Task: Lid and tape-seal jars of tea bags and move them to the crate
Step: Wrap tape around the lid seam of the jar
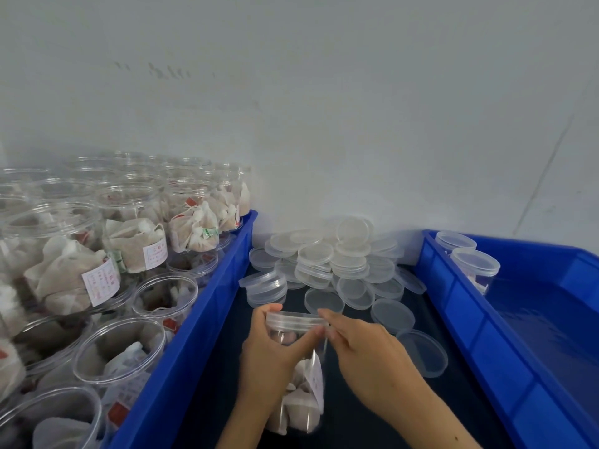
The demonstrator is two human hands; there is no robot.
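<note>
Between two blue crates on a dark worktop, the left hand grips a lidded jar of tea bags while the right hand pinches at its lid rim, near loose lids.
</note>
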